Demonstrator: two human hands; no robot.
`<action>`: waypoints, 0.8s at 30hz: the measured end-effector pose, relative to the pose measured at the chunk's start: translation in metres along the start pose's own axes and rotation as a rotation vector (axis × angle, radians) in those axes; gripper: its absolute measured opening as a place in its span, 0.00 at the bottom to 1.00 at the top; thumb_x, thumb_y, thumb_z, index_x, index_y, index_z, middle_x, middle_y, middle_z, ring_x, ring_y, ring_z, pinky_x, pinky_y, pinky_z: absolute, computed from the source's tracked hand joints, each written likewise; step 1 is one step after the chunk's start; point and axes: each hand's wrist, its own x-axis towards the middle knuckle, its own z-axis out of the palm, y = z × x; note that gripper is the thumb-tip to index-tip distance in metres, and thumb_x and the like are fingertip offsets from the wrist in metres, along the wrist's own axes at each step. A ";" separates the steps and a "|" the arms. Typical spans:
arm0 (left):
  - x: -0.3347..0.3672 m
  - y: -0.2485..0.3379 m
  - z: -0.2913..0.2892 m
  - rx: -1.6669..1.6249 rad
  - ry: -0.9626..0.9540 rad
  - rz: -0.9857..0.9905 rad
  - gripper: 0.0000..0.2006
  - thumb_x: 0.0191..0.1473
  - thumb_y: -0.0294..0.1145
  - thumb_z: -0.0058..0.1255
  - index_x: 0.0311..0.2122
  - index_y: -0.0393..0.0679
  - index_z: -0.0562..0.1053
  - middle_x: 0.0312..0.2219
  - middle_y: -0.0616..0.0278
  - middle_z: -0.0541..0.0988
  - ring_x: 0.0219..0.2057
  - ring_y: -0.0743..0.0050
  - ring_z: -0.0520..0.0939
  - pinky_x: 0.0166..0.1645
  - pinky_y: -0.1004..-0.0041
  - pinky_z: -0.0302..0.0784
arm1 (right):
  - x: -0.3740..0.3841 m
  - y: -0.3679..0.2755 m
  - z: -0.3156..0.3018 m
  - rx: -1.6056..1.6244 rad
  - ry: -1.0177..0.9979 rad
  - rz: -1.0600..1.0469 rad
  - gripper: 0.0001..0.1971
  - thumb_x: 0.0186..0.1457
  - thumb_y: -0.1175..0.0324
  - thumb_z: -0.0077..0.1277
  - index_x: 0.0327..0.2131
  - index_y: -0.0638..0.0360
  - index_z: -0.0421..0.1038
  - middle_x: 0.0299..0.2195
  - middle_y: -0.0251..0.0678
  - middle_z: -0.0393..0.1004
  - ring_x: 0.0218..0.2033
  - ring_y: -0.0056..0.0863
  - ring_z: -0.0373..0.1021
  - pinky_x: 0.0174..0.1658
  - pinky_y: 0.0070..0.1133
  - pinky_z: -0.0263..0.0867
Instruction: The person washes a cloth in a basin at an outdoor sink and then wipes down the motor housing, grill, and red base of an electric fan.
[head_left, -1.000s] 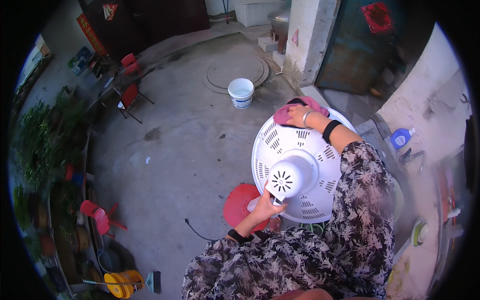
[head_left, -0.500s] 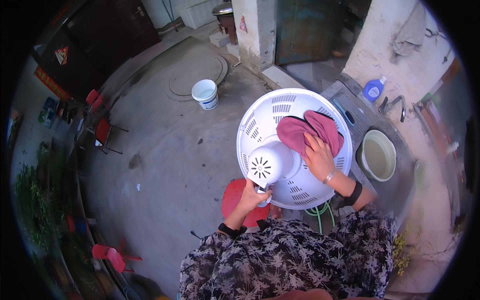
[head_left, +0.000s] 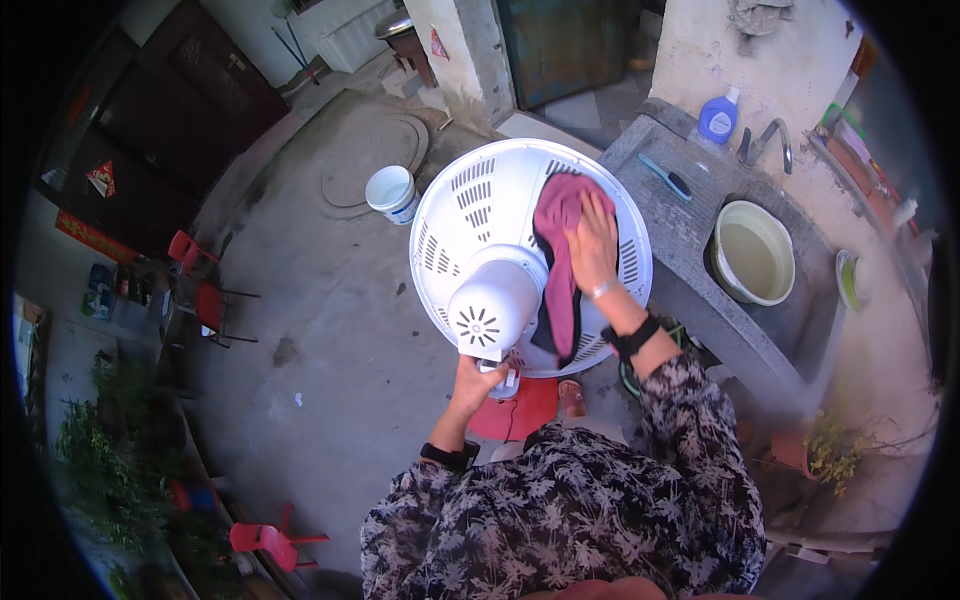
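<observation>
A white electric fan (head_left: 450, 220) is tilted in front of me, with the slotted back of its round cover and its motor housing (head_left: 493, 300) towards me. Just below the housing, my left hand (head_left: 478, 385) is closed around the fan's neck. On the right part of the slotted cover, my right hand (head_left: 592, 245) presses a pink cloth with dark edging (head_left: 560, 210). One end of the cloth hangs down beside the motor housing. Its underside is hidden.
To the right stands a stone sink (head_left: 660, 225) with a tap (head_left: 775, 140), a basin of cloudy water (head_left: 752, 250), a blue brush (head_left: 668, 178) and a blue-purple bottle (head_left: 718, 116). A red stool (head_left: 515, 410) sits under the fan. Further off are a white bucket (head_left: 392, 195) and red chairs (head_left: 270, 540).
My right hand and the cloth have shifted over the cover, and the cloth now hangs lengthwise beside the housing. The view has turned, showing more of the sink. My left hand keeps its grip.
</observation>
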 end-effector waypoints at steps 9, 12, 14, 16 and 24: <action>0.017 0.017 0.012 -0.032 0.058 -0.021 0.32 0.36 0.27 0.54 0.48 0.34 0.55 0.41 0.54 0.68 0.43 0.68 0.70 0.48 0.72 0.63 | 0.027 0.062 0.010 -0.080 -0.056 0.119 0.33 0.46 0.49 0.45 0.43 0.77 0.61 0.49 0.55 0.57 0.52 0.49 0.52 0.54 0.33 0.47; 0.014 0.010 0.014 -0.103 0.045 -0.037 0.32 0.35 0.27 0.54 0.49 0.35 0.55 0.41 0.55 0.68 0.43 0.68 0.69 0.48 0.72 0.64 | -0.024 0.059 -0.003 -0.015 -0.011 0.300 0.37 0.48 0.47 0.43 0.47 0.78 0.55 0.52 0.56 0.53 0.54 0.50 0.49 0.56 0.33 0.43; 0.016 0.005 0.024 -0.138 0.026 -0.047 0.33 0.35 0.27 0.55 0.49 0.35 0.55 0.41 0.55 0.68 0.43 0.69 0.69 0.47 0.72 0.64 | -0.067 0.064 -0.001 0.062 0.107 0.508 0.38 0.50 0.47 0.40 0.50 0.78 0.49 0.53 0.58 0.49 0.55 0.50 0.46 0.56 0.34 0.40; 0.018 0.003 0.028 -0.085 0.047 -0.049 0.33 0.35 0.27 0.55 0.48 0.35 0.55 0.41 0.55 0.67 0.43 0.69 0.68 0.47 0.72 0.64 | -0.111 0.062 0.015 0.040 0.122 0.643 0.37 0.53 0.50 0.36 0.52 0.78 0.43 0.53 0.60 0.46 0.56 0.50 0.43 0.57 0.33 0.38; 0.018 -0.002 0.022 -0.009 0.145 0.030 0.30 0.38 0.26 0.53 0.48 0.35 0.56 0.41 0.56 0.67 0.42 0.69 0.69 0.47 0.71 0.64 | -0.179 -0.031 0.075 0.751 0.131 1.407 0.31 0.55 0.47 0.32 0.45 0.73 0.58 0.45 0.55 0.62 0.47 0.44 0.59 0.49 0.28 0.52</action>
